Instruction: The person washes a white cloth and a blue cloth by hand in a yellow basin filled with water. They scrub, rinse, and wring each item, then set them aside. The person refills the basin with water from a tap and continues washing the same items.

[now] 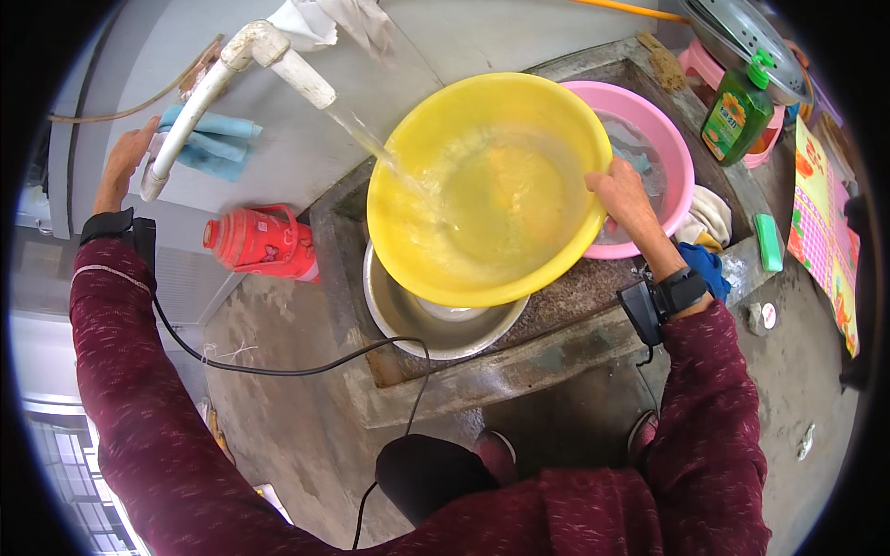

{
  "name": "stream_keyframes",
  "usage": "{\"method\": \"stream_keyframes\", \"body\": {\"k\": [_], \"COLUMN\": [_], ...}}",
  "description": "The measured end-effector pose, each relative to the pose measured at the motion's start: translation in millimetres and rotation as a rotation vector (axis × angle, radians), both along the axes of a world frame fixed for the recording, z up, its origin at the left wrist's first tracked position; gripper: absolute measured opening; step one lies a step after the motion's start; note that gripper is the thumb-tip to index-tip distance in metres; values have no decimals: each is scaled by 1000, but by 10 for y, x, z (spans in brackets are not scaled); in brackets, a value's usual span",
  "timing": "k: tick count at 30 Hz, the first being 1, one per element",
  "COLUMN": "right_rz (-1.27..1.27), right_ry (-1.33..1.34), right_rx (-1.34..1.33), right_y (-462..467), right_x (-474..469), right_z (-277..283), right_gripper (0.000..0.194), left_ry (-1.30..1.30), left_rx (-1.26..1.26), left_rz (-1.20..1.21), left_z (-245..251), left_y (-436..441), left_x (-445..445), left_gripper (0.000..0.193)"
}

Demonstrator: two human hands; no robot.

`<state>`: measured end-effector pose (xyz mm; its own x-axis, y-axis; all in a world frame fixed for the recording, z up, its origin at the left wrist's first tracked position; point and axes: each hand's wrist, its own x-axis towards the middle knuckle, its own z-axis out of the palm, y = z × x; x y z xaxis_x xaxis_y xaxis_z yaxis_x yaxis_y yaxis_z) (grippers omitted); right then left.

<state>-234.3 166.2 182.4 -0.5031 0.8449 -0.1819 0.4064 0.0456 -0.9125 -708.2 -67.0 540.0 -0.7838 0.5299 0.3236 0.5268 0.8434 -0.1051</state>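
My right hand (621, 194) grips the right rim of a yellow plastic basin (487, 281), which tilts above a metal basin (379, 309). Water (372, 139) pours into the yellow basin from a white plastic pipe spout (302, 76). Some water lies in the basin's bottom. At the left, my left hand (126, 163) is up against the pipe's lower end, beside a light blue cloth (215, 142); its fingertips are partly hidden, so its hold is unclear. A pink basin (681, 167) with water and cloth inside sits behind my right hand.
Both lower basins stand in a low concrete trough (487, 386). A red thermos flask (268, 240) is left of it. Along the right are a green pump bottle (738, 115), a green soap bar (767, 242), and white (706, 219) and blue cloths (706, 267). A black cable (278, 370) crosses before me.
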Motion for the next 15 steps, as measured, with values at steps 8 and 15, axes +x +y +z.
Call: {"method": "stream_keyframes", "body": {"k": [8, 15], "right_rz": [-48, 1], "right_ry": [8, 31], "right_rx": [-19, -7], "right_y": [6, -13], "right_x": [-5, 6], "right_z": [-20, 67], "right_gripper": [37, 37], "left_ry": [-161, 70], "left_rx": [201, -89], "left_rz": [-189, -182], "left_z": [-247, -125], "left_y": [-31, -88], "left_x": [-7, -87], "left_gripper": [62, 57]}}
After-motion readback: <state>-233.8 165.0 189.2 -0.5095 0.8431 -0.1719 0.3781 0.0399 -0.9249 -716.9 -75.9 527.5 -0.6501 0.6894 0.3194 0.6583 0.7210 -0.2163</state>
